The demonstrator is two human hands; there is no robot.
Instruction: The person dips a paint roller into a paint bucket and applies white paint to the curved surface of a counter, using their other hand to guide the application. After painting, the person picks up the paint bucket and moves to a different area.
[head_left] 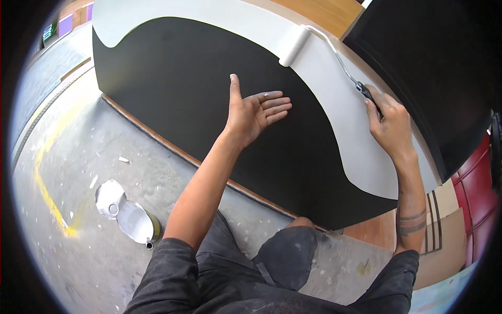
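My right hand (391,123) is wrapped round the dark handle of a paint roller (334,52). The roller's white sleeve rests against the panel near the border between its white band (340,99) and its black area (209,104). That border runs as a wavy curve across the panel. My left hand (256,107) is held out in front of the black area with thumb up and fingers stretched, holding nothing. A ring or small pale spot shows on one finger.
On the concrete floor (130,167) at the left stands an opened tin (137,222) with white inside, its lid bent back. A yellow line (48,196) marks the floor. At the right are a large black panel (418,78), red padded upholstery (476,191) and cardboard (444,240).
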